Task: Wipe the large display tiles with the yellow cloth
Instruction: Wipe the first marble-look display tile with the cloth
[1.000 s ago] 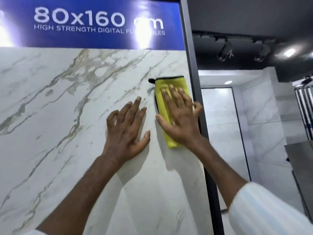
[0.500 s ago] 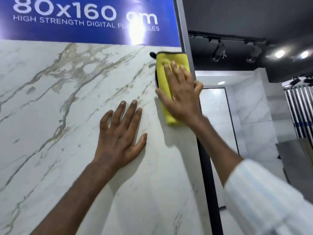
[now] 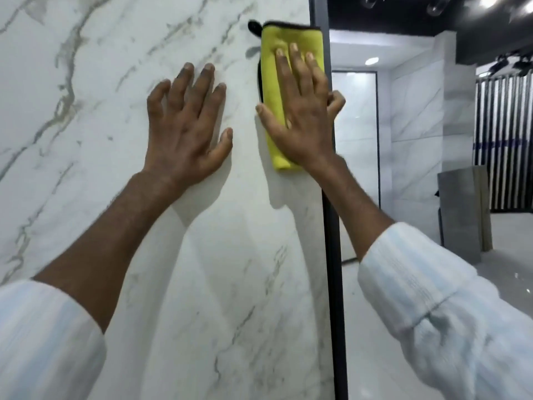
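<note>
Right hand (image 3: pixel 300 111) flat, fingers straight, pressing the yellow cloth (image 3: pixel 269 70) onto the marble tile (image 3: pixel 115 82); not grasping it. The hand covers much of the cloth (lower end pokes out beside the wrist, black loop (image 3: pixel 253 25) up left of the fingertips). Little finger bends past the tile edge at the black frame (image 3: pixel 331 255); contact unclear. Left hand (image 3: pixel 184 131) just beside it, spread flat on bare tile, holding nothing. Tile cut off at the top and left. Beyond the right hand: glossy floor (image 3: pixel 504 284), upright grey slab (image 3: pixel 461 212), white tiled walls, all blurred.
</note>
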